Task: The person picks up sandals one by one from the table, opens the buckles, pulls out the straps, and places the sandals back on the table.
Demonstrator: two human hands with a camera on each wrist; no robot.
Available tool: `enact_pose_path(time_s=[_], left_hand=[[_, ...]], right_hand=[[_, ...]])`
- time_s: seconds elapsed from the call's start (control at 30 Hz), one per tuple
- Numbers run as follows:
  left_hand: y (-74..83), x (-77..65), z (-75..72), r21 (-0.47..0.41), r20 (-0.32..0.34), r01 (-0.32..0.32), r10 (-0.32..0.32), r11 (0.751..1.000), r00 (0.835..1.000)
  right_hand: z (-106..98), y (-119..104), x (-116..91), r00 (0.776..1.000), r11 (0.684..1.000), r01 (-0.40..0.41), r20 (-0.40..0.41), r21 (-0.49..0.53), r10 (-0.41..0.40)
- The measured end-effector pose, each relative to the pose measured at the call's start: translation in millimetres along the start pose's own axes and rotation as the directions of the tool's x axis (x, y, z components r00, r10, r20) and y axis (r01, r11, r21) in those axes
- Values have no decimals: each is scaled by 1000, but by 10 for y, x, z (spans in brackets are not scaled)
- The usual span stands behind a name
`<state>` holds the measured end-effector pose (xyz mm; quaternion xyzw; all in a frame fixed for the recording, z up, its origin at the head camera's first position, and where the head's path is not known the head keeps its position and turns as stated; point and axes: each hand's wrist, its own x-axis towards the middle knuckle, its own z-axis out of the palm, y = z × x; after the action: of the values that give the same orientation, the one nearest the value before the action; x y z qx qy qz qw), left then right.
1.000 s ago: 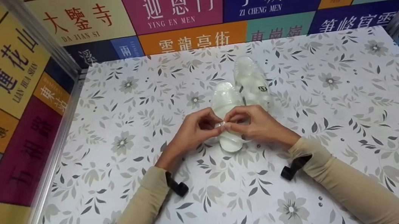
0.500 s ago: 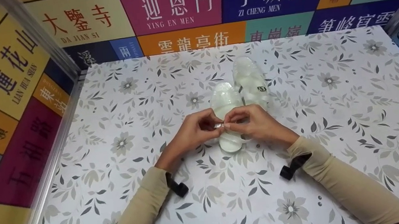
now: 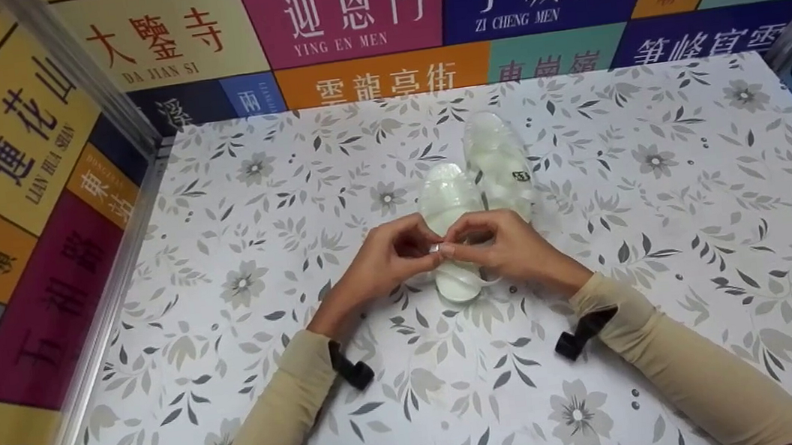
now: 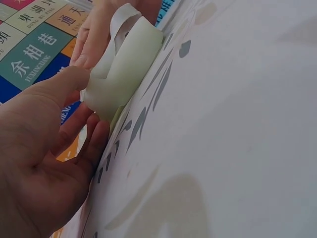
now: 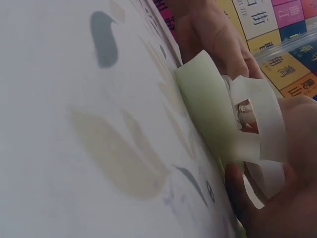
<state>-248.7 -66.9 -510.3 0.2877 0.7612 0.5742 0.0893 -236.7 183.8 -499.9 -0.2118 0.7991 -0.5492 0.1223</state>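
On floral tabletop [image 3: 668,219], pale sandals [image 3: 449,197], lettered walls [image 3: 348,47]

Floral tabletop [image 3: 463,396]; colourful sign-covered walls [image 3: 347,9]

The right hand [image 3: 512,244] has moved very slightly to the left, so its pinching fingertips come closer to the tips of the left hand [image 3: 387,257]. The small shiny piece [image 3: 435,248] between them shows less than half a second ago, because the right thumb now covers more of its right end.
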Motion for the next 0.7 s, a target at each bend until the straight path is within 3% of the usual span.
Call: enact_pose_path(time_s=[0.27, 0.7], left_hand=[[-8, -9, -27, -9, 39, -11, 12, 1000, 999], [-40, -1, -39, -31, 36, -9, 10, 999, 999]], right_hand=[[-31, 54, -3, 1000, 999, 15, 26, 41, -16], [-45, 66, -34, 1000, 993, -23, 10, 117, 22]])
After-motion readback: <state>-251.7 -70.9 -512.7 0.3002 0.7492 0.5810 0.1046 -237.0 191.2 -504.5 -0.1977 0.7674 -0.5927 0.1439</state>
